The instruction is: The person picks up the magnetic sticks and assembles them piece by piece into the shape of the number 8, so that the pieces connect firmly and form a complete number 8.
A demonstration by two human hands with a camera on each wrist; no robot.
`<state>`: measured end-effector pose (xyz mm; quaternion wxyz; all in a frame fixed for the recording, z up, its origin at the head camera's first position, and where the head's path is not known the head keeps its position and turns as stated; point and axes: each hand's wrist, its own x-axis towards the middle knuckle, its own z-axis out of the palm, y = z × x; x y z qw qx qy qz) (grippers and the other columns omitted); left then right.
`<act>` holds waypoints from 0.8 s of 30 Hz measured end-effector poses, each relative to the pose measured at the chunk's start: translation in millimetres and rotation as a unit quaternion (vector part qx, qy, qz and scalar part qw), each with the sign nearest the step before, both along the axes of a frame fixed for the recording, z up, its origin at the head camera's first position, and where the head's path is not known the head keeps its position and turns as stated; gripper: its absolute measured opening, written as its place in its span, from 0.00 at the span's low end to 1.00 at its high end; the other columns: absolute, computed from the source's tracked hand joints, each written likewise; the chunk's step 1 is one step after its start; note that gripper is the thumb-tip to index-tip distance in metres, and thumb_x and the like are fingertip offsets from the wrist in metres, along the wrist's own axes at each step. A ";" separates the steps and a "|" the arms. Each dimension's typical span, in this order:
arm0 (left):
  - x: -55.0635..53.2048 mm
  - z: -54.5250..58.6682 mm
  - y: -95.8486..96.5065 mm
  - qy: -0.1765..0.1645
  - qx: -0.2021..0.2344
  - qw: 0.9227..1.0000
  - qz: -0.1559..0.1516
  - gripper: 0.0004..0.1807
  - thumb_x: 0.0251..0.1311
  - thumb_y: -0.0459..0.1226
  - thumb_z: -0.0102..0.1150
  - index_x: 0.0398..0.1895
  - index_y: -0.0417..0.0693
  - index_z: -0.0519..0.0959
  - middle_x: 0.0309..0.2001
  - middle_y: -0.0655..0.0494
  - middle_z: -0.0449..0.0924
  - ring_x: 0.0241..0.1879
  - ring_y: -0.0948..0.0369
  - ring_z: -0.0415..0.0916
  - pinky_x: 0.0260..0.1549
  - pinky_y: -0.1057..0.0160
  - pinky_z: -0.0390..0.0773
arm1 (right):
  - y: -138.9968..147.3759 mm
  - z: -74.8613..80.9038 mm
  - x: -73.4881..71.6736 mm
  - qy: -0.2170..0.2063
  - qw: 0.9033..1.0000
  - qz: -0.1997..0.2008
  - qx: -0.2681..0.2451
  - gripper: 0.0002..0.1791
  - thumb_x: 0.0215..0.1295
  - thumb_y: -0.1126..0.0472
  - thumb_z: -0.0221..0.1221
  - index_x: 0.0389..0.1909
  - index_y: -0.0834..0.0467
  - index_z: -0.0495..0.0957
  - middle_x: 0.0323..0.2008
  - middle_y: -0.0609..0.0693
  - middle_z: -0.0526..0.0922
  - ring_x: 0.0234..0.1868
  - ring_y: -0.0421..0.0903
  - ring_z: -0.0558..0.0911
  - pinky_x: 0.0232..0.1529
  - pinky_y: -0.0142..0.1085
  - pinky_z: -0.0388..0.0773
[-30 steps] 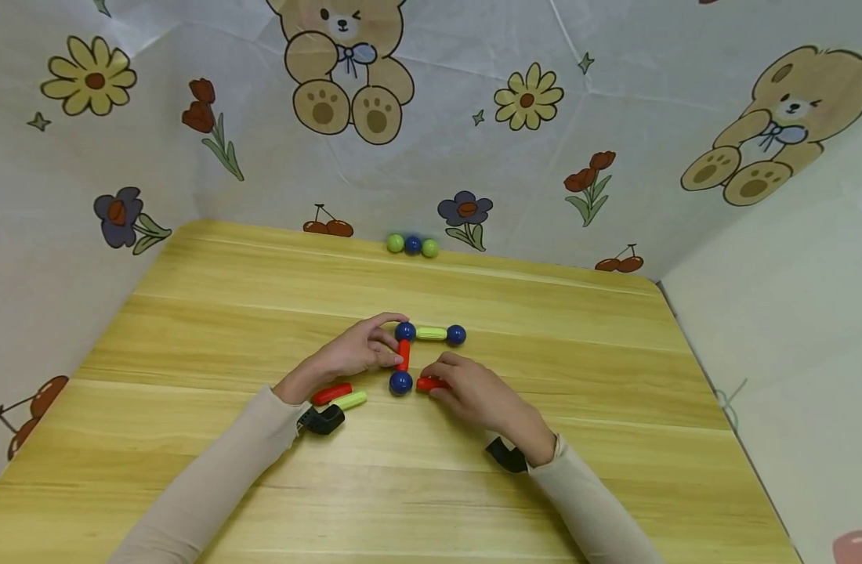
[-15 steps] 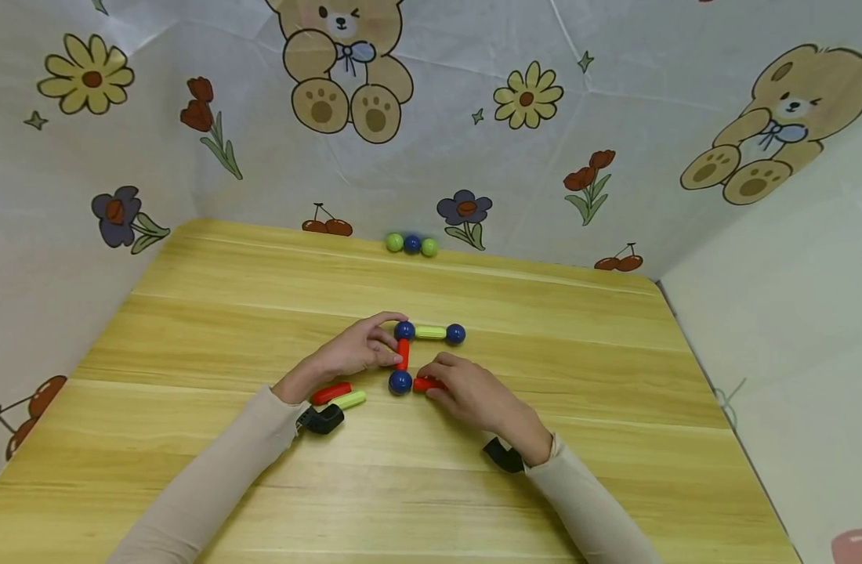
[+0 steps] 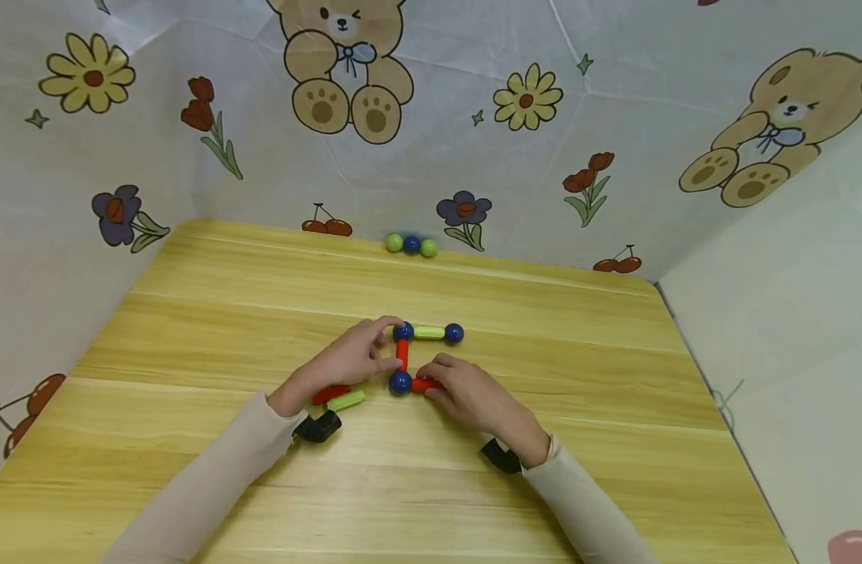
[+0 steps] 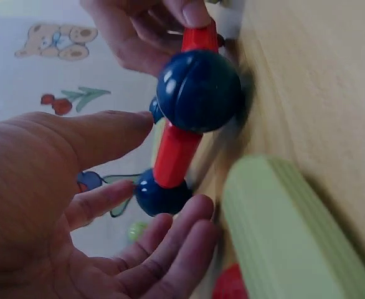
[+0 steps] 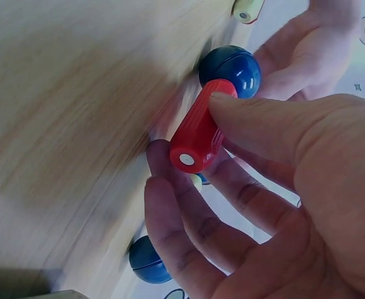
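With the right hand (image 3: 473, 390), pinching a red rod (image 5: 201, 128) between thumb and fingers — and now butting it against the near blue ball (image 3: 400, 382), closing the thin gap of half a second ago! Meaning, most likely, a third rod added to the shape: out from that ball, on the same side as the green rod (image 3: 429, 332). Easing off with the left hand (image 3: 346, 356) — fingers loosely apart, forefinger touching the corner ball (image 3: 403, 331), thumb contact with the middle rod (image 3: 402, 354) hard to tell. Lying on the surface (image 3: 579, 329) near the left hand: a spare red rod (image 3: 332, 395) and a spare green rod (image 3: 346, 400). No join visible yet between the end ball (image 3: 454, 333) and the red rod.
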<state>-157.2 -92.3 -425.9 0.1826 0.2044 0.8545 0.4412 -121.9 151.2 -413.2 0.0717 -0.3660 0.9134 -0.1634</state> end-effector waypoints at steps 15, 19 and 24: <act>40.5 -3.6 27.8 0.090 -0.119 0.988 -0.023 0.17 0.68 0.46 0.67 0.55 0.51 0.79 0.40 0.50 0.63 0.28 0.56 0.67 0.25 0.63 0.63 | -0.6 -0.6 1.7 0.003 1.000 -0.018 -0.009 0.14 0.73 0.60 0.63 0.56 0.59 0.82 0.48 0.51 0.84 0.43 0.43 0.84 0.48 0.40 0.83; 41.5 -4.6 30.1 0.106 -0.135 0.985 -0.014 0.11 0.70 0.44 0.64 0.48 0.51 0.78 0.38 0.51 0.64 0.25 0.57 0.66 0.22 0.64 0.62 | -0.4 -0.4 0.9 -0.003 1.000 -0.018 -0.014 0.14 0.73 0.60 0.63 0.55 0.59 0.82 0.48 0.51 0.84 0.44 0.44 0.84 0.49 0.40 0.83; 38.4 -3.4 28.7 0.098 -0.130 0.987 -0.015 0.08 0.70 0.43 0.65 0.45 0.51 0.78 0.38 0.52 0.66 0.25 0.57 0.67 0.23 0.64 0.62 | 5.8 4.2 -4.4 -0.022 0.999 -0.029 -0.027 0.15 0.73 0.58 0.63 0.56 0.60 0.81 0.49 0.52 0.84 0.44 0.46 0.85 0.47 0.40 0.83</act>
